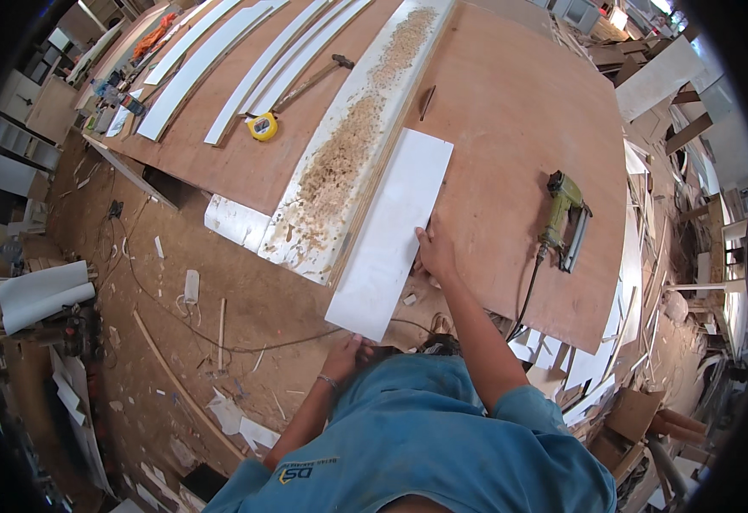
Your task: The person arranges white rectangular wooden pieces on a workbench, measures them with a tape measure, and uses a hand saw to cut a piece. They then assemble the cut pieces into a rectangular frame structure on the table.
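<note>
A flat white board lies lengthwise on the work table, its near end jutting past the table edge. My right hand grips its right long edge, the thumb on the upper face. My left hand is closed at the near end, thumb at the edge and the other fingers mostly hidden. Along the board's left side runs a long white panel with glue-like brown crumbs or shavings spread over it. To the right rests a green air nailer with its hose attached.
A yellow tape measure and a hammer lie on the brown table top, near several white strips. A small dark rod lies beyond the board. Scraps, a cable and wooden sticks litter the floor.
</note>
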